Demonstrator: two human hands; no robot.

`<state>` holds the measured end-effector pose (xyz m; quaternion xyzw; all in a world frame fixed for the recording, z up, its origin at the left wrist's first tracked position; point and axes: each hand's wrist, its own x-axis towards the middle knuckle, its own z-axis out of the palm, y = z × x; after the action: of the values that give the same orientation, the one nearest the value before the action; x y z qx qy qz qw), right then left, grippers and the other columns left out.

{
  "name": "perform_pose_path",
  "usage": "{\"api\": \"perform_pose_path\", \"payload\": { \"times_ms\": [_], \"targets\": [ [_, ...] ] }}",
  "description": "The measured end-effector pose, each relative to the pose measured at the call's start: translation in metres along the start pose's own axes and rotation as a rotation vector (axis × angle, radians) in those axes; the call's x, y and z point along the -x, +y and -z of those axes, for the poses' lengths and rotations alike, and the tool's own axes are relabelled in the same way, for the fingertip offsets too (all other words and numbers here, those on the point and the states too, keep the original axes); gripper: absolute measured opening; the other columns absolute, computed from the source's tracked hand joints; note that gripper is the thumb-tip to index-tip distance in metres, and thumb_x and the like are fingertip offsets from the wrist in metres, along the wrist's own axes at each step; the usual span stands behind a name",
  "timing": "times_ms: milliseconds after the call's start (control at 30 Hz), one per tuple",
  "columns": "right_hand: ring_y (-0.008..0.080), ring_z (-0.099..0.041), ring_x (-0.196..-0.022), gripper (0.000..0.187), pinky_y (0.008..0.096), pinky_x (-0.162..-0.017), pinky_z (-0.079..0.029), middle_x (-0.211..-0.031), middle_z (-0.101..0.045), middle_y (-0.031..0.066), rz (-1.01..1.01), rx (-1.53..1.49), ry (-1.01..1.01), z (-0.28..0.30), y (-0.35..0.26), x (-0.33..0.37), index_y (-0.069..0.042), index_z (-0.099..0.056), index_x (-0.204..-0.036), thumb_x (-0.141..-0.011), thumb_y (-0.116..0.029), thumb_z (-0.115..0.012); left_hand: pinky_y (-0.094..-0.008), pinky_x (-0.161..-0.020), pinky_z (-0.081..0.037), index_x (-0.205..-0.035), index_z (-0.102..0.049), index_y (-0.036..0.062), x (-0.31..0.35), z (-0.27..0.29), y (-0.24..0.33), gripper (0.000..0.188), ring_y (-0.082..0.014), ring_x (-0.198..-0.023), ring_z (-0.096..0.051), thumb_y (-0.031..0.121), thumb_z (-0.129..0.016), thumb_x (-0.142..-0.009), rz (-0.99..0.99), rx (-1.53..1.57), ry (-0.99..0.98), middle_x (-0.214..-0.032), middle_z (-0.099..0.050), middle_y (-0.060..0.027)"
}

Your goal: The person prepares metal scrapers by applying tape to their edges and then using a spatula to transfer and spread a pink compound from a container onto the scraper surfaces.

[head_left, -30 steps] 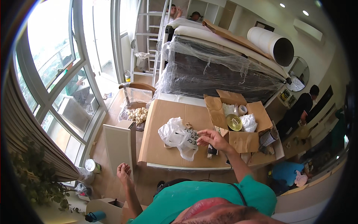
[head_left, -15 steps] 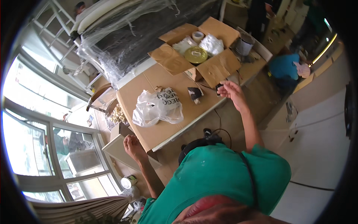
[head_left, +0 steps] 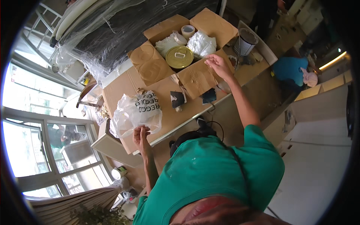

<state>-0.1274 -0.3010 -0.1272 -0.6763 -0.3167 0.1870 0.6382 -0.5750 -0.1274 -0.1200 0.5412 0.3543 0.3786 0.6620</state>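
My right hand (head_left: 220, 66) reaches over the near right flap of an open cardboard box (head_left: 197, 80), its fingers stretched out and nothing seen in them. In the box sit a round gold-coloured tin (head_left: 179, 62) with a handle on its lid, white plastic-wrapped bundles (head_left: 202, 44) and a roll of tape (head_left: 188, 30). My left hand (head_left: 141, 135) is at the near edge of a crumpled white plastic bag (head_left: 129, 112), fingers curled together; whether they grip anything is hidden. Between bag and box lies a dark, sandpaper-like piece (head_left: 178, 99); another dark piece (head_left: 209, 96) lies at the table's near edge.
Cardboard covers the table (head_left: 168, 122). A grey bucket (head_left: 247, 40) stands right of the box. Plastic-wrapped furniture (head_left: 123, 30) is behind. A blue bag (head_left: 288, 70) lies at right, a paint tub (head_left: 119, 172) on the floor at left. Another person (head_left: 262, 17) stands at the far right.
My right hand has let go of a small dark piece and moved up to the box flap. My left hand has come closer to the plastic bag. The whole view has shifted.
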Motion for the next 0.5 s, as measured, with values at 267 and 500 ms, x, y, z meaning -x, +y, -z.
{"api": "perform_pose_path", "payload": {
  "times_ms": [267,500],
  "targets": [
    [0.0304,-0.07,-0.091,0.024,0.0404,-0.078,-0.055,-0.098,-0.073,0.0149,0.321,0.54,0.056,0.005,0.034,-0.281,-0.003,-0.07,-0.102,-0.088,-0.023,-0.067,-0.024,-0.074,-0.048,-0.106,-0.063,0.0044,0.044,-0.108,-0.016,0.017,-0.0118,-0.086,-0.063,0.02,-0.061,-0.099,0.099,-0.053,0.35,-0.092,-0.065,-0.0038],
    [0.0348,-0.069,-0.092,0.024,0.0461,-0.081,-0.054,-0.097,-0.073,0.0145,0.146,1.105,-0.123,0.003,0.163,-0.365,-0.013,-0.073,-0.1,-0.085,-0.029,-0.062,-0.0262,-0.075,-0.048,-0.107,-0.063,0.0022,0.07,-0.145,-0.015,0.02,-0.012,-0.085,-0.061,0.021,-0.061,-0.099,0.054,-0.226,0.518,-0.091,-0.064,-0.0048]
  ]
}}
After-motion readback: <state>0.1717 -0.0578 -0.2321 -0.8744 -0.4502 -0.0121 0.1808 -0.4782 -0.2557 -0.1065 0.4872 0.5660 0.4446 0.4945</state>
